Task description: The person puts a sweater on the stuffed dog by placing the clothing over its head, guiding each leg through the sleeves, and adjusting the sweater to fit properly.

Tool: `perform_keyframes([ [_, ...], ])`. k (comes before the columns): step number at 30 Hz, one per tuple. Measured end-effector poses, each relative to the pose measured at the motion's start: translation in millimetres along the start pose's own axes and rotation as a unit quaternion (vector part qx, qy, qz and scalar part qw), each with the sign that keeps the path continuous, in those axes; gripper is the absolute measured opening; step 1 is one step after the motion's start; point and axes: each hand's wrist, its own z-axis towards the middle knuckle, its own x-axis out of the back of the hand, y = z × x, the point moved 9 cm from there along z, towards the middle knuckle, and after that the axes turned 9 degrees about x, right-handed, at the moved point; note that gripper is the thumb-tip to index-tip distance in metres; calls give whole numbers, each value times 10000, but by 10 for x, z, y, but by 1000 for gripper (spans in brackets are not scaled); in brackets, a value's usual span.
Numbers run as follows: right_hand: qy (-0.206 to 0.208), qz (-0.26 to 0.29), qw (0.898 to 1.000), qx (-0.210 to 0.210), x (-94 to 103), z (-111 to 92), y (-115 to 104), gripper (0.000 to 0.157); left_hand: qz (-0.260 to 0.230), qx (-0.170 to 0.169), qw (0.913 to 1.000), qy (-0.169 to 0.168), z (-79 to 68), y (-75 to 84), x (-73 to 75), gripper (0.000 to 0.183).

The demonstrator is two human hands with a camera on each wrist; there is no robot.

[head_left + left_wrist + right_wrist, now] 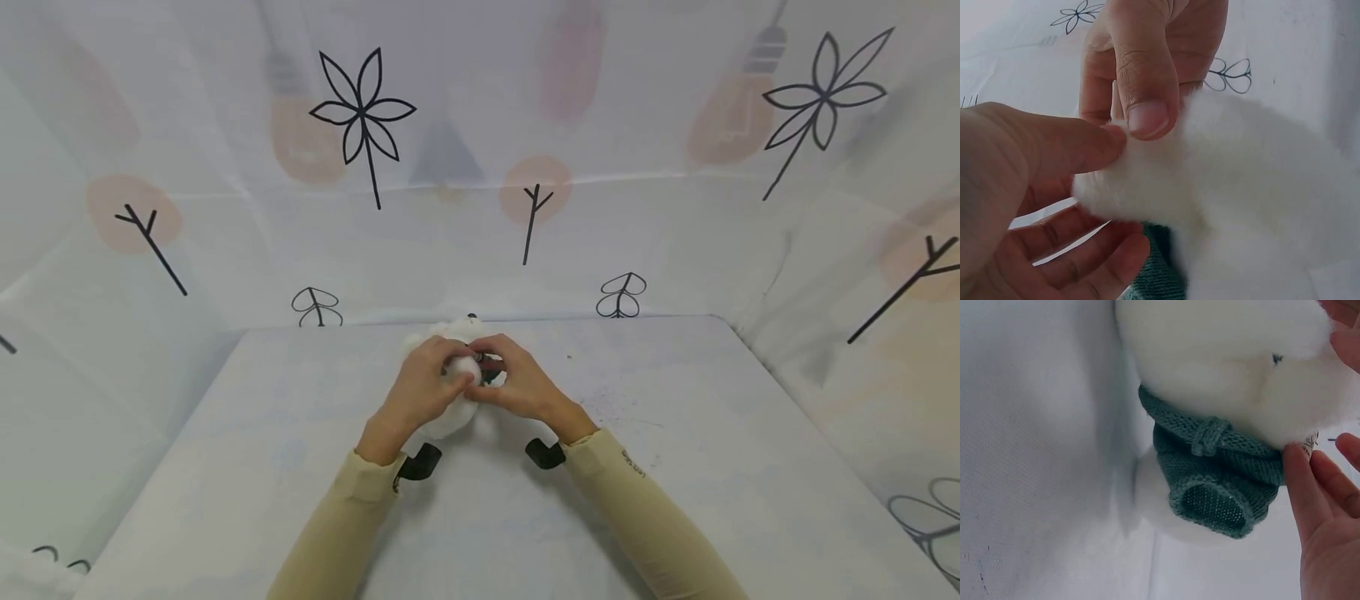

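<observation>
A white fluffy plush toy (450,419) lies on the table in the head view. Its green knitted sweater (1200,464), with a small knot and a sleeve opening, shows in the right wrist view. My left hand (427,381) grips a rounded white part of the toy, its thumb pressing the fur in the left wrist view. From the opposite side my right hand (528,385) pinches the same part, thumb on the fur (1147,156). A small printed tag (1311,443) shows by the right fingers. Which part of the toy they hold I cannot tell.
The pale tabletop (697,467) stretches around the toy. Behind it rises a white cloth backdrop (465,250) printed with flowers and light bulbs. Black wrist mounts (545,454) sit at both cuffs.
</observation>
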Motion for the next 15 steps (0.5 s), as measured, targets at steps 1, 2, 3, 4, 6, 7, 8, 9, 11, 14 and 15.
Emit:
perform_keyframes([
  [1, 25, -50, 10000, 21, 10, 1, -2, 58, 5, 26, 10000, 21, 5, -10, 10, 24],
  [2, 61, -148, 9999, 46, 24, 2, -5, 58, 24, 56, 10000, 53, 7, -21, 21, 24],
  [3, 98, -260, 9996, 76, 39, 3, -9, 59, 32, 75, 9999, 91, 7, -29, 33, 23],
  [4, 144, -399, 9991, 97, 56, 4, -13, 59, 45, 105, 9999, 115, 7, -39, 41, 22],
  [6, 225, -671, 9974, 118, 87, 8, -9, 58, 62, 160, 9997, 160, 7, -56, 56, 22],
  [7, 261, -796, 9964, 105, 100, 10, -7, 57, 66, 203, 9996, 173, 7, -65, 62, 22],
  [8, 292, -906, 9954, 88, 111, 10, -2, 55, 59, 233, 9995, 187, 5, -71, 68, 22],
  [9, 313, -994, 9945, 53, 120, 9, 7, 54, 40, 263, 9995, 195, 5, -76, 73, 22],
  [11, 347, -1104, 9932, -81, 132, 3, 39, 51, 15, 321, 9993, 209, 6, -84, 80, 22],
  [14, 283, -1227, 9914, -368, 126, -14, 103, 49, -10, 364, 9991, 235, 7, -85, 91, 22],
  [15, 245, -1249, 9908, -462, 121, -19, 123, 49, -8, 378, 9990, 241, 8, -86, 95, 22],
])
